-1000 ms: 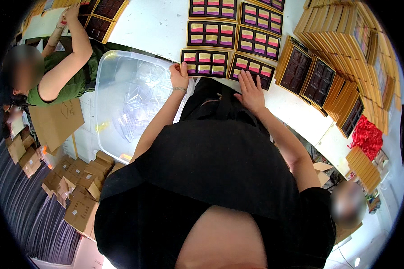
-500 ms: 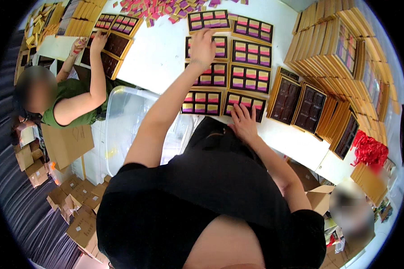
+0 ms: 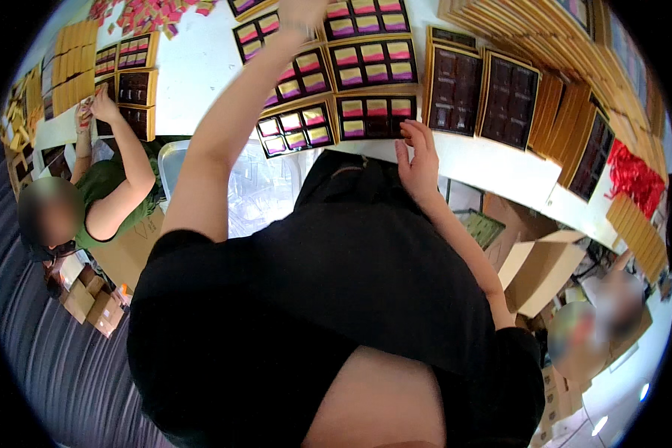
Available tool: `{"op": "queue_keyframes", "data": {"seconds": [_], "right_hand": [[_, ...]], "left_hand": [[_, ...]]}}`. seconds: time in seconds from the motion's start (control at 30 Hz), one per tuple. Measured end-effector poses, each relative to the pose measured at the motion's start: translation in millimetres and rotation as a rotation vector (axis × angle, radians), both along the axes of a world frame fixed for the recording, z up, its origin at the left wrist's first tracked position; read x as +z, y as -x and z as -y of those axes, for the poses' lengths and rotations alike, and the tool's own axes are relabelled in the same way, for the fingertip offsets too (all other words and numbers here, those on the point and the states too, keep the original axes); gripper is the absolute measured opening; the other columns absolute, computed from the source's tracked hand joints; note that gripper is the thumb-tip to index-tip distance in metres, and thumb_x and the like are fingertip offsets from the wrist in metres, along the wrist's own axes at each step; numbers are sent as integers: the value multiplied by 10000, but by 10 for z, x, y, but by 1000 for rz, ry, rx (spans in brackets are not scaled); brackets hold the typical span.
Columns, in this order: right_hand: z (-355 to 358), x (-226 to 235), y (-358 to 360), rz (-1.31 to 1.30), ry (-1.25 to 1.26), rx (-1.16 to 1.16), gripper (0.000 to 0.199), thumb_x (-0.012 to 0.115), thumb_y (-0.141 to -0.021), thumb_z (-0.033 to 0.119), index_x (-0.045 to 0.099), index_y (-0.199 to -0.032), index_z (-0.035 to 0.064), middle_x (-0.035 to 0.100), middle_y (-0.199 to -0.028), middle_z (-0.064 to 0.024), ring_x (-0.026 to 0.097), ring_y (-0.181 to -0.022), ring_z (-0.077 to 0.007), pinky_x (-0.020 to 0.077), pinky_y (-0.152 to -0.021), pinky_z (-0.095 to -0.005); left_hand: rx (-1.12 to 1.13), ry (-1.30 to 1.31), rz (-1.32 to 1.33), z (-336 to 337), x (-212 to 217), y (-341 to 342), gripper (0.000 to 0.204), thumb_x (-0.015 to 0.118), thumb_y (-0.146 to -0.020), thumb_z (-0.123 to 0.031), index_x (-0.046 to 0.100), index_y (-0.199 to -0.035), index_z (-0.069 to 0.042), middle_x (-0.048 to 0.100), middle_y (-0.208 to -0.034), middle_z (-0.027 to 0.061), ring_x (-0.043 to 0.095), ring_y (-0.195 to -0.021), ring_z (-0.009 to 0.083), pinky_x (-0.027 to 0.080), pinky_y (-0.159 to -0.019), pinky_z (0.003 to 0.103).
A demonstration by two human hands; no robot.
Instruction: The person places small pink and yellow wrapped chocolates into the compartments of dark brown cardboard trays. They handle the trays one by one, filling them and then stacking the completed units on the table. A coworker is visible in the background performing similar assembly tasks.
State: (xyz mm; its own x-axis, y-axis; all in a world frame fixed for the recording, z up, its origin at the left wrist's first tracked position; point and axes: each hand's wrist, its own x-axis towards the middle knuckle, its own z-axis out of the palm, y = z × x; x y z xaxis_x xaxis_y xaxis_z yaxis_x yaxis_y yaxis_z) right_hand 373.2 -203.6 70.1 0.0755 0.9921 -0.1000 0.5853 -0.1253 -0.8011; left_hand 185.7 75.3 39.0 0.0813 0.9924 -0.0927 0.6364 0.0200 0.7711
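Note:
Dark trays with gold edges (image 3: 373, 63) stand in two columns before me. Their compartments hold small shiny squares in pink, yellow and purple. The nearest right-hand tray (image 3: 383, 128) has a full far row, one square at its near left, and two dark compartments. My right hand (image 3: 420, 166) is at that tray's right front corner, thumb apart from the bent fingers, with nothing visible in it. My left arm stretches over the left column. The left hand (image 3: 303, 13) lies above the farther trays, its fingers cut off by the picture's upper edge.
Loose coloured squares (image 3: 157, 13) are scattered far left. Right of the trays stand dark-celled trays (image 3: 454, 89), stacked gold-edged trays (image 3: 545, 33) and a red bundle (image 3: 635, 175). A co-worker in green (image 3: 123, 198) handles trays at left. A clear plastic bin (image 3: 257, 194) sits below the table edge.
My view has tilted, so the trays sit higher in the picture. My right hand has drawn back from the nearest tray to its corner. The left hand's fingers have left the picture.

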Motion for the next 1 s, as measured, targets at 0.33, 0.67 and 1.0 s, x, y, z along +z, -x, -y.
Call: {"op": "queue_keyframes", "data": {"seconds": [0.33,0.67,1.0], "right_hand": [[372,-154,-65,266,-4,279,462,593,-800,23,491,-1250,2,485,-1306,-178,494,-1183,-351,431,-980,-423],[247,-489,180,655,-110,509,550,602,-839,177,440,-1338,11,411,-1421,-96,348,-1340,-282,275,-1096,-489],[183,-648,135,668,-71,676,635,599,-843,299,391,-1397,68,352,-1475,-89,325,-1360,-241,253,-1096,-504]], "left_hand": [[36,554,356,2398,-393,-342,177,662,-820,-111,598,-898,35,666,-749,143,687,-628,201,557,-553,306],[-446,221,-43,2183,-233,171,249,724,-767,-199,626,-930,-38,668,-786,139,668,-744,289,531,-682,375],[-533,221,-176,2185,-331,220,189,695,-769,-232,618,-830,-71,603,-845,87,623,-825,302,513,-709,415]]}}
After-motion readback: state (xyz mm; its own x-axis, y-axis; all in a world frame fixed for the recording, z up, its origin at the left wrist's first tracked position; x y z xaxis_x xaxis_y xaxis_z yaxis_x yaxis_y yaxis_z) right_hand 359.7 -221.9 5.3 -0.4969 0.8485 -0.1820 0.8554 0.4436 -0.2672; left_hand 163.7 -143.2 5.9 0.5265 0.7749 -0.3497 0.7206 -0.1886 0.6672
